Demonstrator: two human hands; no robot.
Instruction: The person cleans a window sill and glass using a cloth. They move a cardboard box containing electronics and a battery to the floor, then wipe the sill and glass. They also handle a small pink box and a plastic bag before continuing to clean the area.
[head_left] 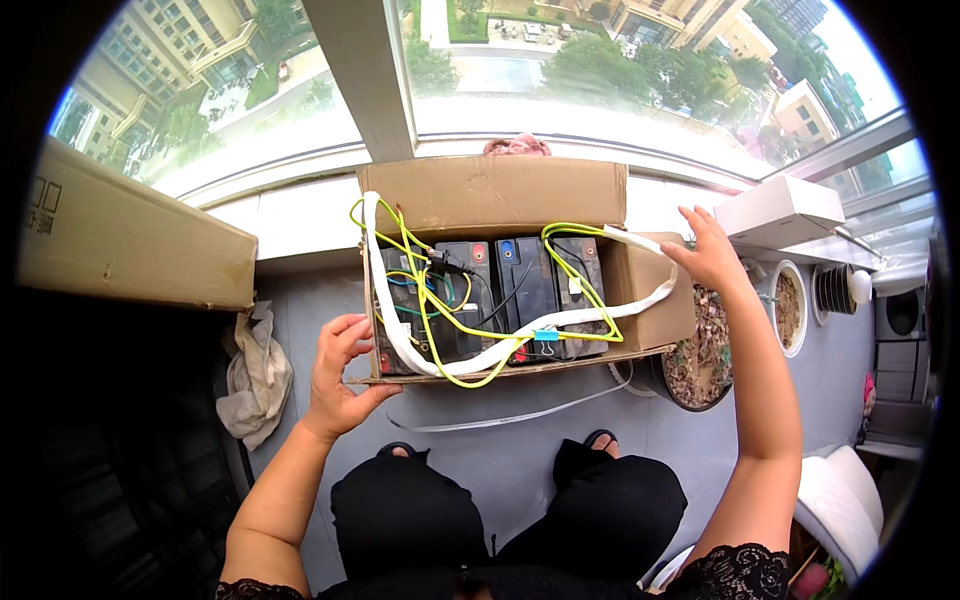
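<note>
An open cardboard box [492, 194] stands in front of me, with several black batteries [525, 275] side by side inside. Across its top lie a white sleeve-like tube [405, 345], bent in a long loop, and yellow-green wires [432, 305]. A blue binder clip [546, 336] sits on the tube at the near side. My left hand [343, 375] is at the box's near left corner, fingers and thumb apart against the cardboard. At the right flap, my right hand [710, 255] has its fingers stretched out, the thumb beside the flap and the tube's bend.
A large carton [130, 225] stands at the left, above a crumpled cloth [256, 385]. Plant pots with dry soil [700, 360] and a white box [780, 212] are on the right. A window runs along the far side. A pale strap [490, 420] hangs before the box.
</note>
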